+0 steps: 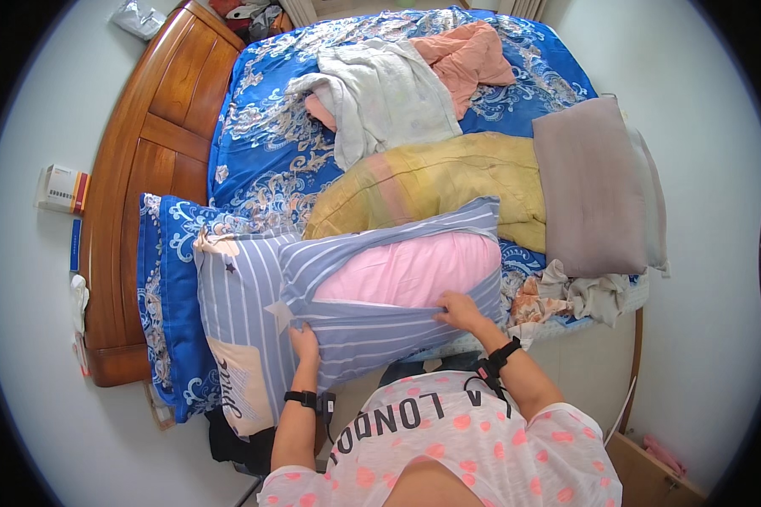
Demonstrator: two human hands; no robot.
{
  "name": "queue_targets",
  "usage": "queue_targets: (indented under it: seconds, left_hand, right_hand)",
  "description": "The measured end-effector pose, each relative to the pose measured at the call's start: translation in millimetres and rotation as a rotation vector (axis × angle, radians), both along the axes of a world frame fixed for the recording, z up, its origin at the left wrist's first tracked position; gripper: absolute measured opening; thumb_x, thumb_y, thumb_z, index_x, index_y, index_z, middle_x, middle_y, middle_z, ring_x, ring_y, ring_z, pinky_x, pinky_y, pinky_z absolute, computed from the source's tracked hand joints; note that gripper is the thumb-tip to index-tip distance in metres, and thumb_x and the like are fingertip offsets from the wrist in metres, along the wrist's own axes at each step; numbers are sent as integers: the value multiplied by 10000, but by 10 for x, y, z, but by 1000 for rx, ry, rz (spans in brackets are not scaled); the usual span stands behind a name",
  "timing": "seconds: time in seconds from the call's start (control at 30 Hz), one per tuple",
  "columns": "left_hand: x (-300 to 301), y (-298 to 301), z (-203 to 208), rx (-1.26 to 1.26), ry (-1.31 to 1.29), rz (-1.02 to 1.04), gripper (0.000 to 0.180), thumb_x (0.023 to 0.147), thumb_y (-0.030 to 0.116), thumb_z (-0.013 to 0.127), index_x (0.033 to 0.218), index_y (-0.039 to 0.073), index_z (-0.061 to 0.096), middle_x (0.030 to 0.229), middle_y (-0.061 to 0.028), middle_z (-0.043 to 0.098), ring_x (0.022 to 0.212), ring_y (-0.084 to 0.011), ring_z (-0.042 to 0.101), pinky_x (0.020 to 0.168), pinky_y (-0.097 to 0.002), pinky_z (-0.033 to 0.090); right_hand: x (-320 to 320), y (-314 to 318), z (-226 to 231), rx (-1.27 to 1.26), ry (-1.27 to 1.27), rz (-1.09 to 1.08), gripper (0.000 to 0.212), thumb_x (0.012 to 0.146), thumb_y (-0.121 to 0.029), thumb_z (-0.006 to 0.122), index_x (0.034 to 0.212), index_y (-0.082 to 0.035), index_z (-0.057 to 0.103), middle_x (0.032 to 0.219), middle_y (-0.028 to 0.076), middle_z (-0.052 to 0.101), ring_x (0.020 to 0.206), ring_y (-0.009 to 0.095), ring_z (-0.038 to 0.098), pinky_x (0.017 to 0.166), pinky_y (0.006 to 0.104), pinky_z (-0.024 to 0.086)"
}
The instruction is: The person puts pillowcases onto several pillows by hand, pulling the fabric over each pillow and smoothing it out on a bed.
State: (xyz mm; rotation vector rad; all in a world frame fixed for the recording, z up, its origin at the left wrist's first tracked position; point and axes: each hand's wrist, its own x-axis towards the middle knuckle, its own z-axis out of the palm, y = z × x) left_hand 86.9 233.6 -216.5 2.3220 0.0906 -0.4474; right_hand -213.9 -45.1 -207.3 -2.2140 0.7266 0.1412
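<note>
A blue-and-white striped pillowcase [372,342] lies in front of me at the near side of the bed. Through its long gaping opening shows a pink pillow [406,270] inside. My right hand [461,311] is closed on the near edge of the opening, toward its right end. At the near left part of the pillowcase, beside a pale star print, my left hand [304,342] pinches the striped cloth; its fingertips are partly hidden. Left of this pillow, and partly under it, rests another striped pillow [249,313] with cream patches.
Blue patterned pillows [171,287] lie against the wooden headboard [156,160]. Beyond are a yellow quilt [457,173], a grey-white blanket [380,97] and a salmon cover [473,63] on the blue sheet. A mauve cushion [588,186] and crumpled cloths [596,296] sit at the right.
</note>
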Motion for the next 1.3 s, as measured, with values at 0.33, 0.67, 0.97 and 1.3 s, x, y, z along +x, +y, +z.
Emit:
queue_targets:
  seconds: [0.33,0.67,0.97,1.3]
  left_hand:
    - [-763,-1220,316,-295,-225,-1483,470,816,211,667,1224,-2,573,1347,-180,516,1275,-340,471,1061,-514,334]
    - [-933,-1307,-185,369,-100,-1654,282,840,231,610,990,15,708,1407,-138,493,1336,-293,418,1017,-598,356]
    - [-1540,-2374,404,417,-159,-1687,284,735,110,664,1008,40,632,1076,-148,625,1082,-320,581,829,-425,507]
    - [-2524,-3577,-54,-47,-570,-1933,288,786,142,642,1051,34,610,1299,-122,542,1330,-307,411,1080,-548,302]
  right_hand:
    - [308,485,308,39,-137,78,262,782,-262,734,915,-49,661,854,121,622,812,329,613,725,413,493]
    - [-734,-233,-65,137,-51,-627,255,784,-194,730,1002,-67,696,909,115,667,818,238,653,744,339,518]
    - [-1218,-729,-1066,139,-249,-919,540,764,-184,753,1257,-34,592,1172,137,605,800,190,615,766,298,508]
    - [-1317,-833,-929,313,-347,-903,271,803,-140,732,1033,-32,637,1025,85,609,774,188,627,714,291,503]
